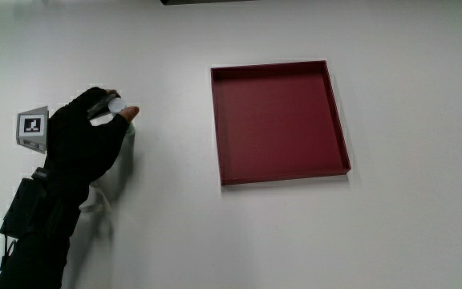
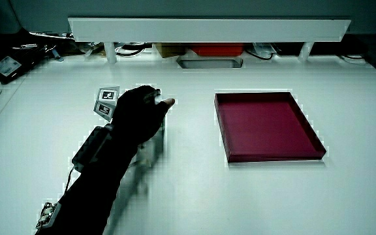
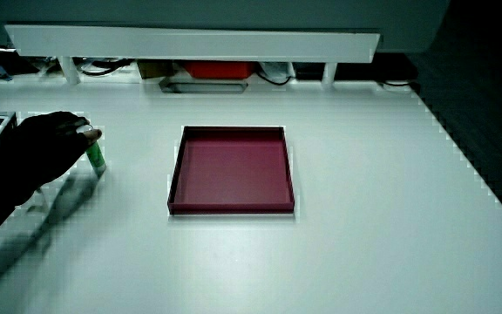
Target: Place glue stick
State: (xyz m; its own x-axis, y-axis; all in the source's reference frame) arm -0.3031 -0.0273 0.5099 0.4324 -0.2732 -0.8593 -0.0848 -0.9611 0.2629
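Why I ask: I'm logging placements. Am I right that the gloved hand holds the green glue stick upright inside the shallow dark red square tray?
Not quite. The black gloved hand does hold the green glue stick with the white cap upright in its grip, but on the bare white table beside the shallow dark red square tray, not inside it. A side view shows this; the tray holds nothing.

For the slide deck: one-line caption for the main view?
Gloved hand grips an upright glue stick on the white table, apart from the empty red tray.
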